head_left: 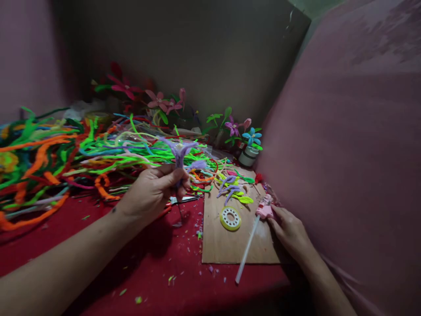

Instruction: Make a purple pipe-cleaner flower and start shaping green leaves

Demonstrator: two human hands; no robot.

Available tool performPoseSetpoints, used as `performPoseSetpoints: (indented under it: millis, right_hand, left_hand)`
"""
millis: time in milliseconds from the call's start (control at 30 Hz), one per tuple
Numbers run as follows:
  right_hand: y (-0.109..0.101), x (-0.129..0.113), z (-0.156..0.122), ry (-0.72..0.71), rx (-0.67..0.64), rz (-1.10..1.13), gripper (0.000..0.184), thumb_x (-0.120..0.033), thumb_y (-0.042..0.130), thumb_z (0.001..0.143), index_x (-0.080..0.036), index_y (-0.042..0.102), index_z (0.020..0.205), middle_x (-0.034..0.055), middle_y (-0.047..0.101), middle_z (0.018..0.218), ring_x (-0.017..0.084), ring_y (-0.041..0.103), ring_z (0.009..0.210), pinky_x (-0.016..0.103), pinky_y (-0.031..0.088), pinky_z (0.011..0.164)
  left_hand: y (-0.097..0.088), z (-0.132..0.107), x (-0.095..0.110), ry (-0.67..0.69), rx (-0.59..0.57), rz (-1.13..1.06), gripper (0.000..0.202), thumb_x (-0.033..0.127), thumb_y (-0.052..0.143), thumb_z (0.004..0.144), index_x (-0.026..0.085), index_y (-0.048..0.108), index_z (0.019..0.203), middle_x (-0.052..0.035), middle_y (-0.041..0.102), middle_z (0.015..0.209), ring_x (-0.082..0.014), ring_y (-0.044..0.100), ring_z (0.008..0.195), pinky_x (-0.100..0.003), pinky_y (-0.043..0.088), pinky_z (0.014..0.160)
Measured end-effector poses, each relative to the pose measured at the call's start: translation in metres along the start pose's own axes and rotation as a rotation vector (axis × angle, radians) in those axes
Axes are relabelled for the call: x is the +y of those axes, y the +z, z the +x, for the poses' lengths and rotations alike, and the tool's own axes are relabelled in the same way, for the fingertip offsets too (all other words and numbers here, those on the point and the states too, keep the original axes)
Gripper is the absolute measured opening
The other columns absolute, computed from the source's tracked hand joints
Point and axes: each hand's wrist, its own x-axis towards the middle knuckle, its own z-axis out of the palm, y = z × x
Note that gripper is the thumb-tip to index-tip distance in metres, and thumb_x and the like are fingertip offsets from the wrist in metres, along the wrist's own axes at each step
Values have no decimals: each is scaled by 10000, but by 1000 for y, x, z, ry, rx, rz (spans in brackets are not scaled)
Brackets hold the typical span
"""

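My left hand (pixel 154 188) pinches a purple pipe-cleaner flower (pixel 180 151) upright, its petals spread above the fingers and a thin dark stem hanging below them. At the right, my right hand (pixel 291 226) has its thumb and fingers on a pink glue gun (pixel 264 208). A long translucent glue stick (pixel 247 250) sticks out of the gun's back end toward me. The gun lies over the right side of a cardboard sheet (pixel 217 245). Nearby on the cardboard are a yellow-rimmed tape spool (pixel 230 218) and bent purple pipe-cleaner pieces (pixel 230 188).
A big heap of coloured pipe cleaners (pixel 108 153) spreads over the left and back of the red tablecloth (pixel 158 272). Scissors (pixel 184 199) lie beyond my left wrist. Finished flowers stand at the back, one blue flower (pixel 252 137) in a small jar (pixel 248 156). A pink wall (pixel 348 153) rises close on the right.
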Motion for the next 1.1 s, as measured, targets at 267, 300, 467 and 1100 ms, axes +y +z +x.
performPoseSetpoints:
  millis: [267,300,467,1100]
  right_hand:
    - [-42,-122,23,-13,-31,887,212,-331,560,793,-202,714,863,66,682,842,188,587,768,324,461,702]
    - [-45,-144,28,42,-98,1066,210,-335,583,783,-200,714,876,51,675,789,162,568,685,297,453,634]
    - [-44,-211,47,113,-213,1779,135,-266,629,731,-152,661,665,1,575,595,106,482,541,246,404,523]
    - [-56,-215,30,-5,332,1381,57,-206,653,753,-221,698,785,-2,689,758,149,620,702,311,512,699]
  left_hand:
    - [15,-16,6,-42,-94,-151,137,253,708,703,130,657,670,-14,638,600,-66,557,471,-165,436,476]
    - [17,-18,6,-40,-110,-156,131,249,710,701,133,659,667,-11,640,601,-67,557,470,-170,441,480]
    - [22,-26,6,-77,-184,-136,152,273,708,697,139,657,645,-11,640,594,-82,560,456,-195,452,474]
    - [28,-29,17,67,111,314,141,271,668,720,152,668,644,-6,644,645,-125,567,625,-233,472,626]
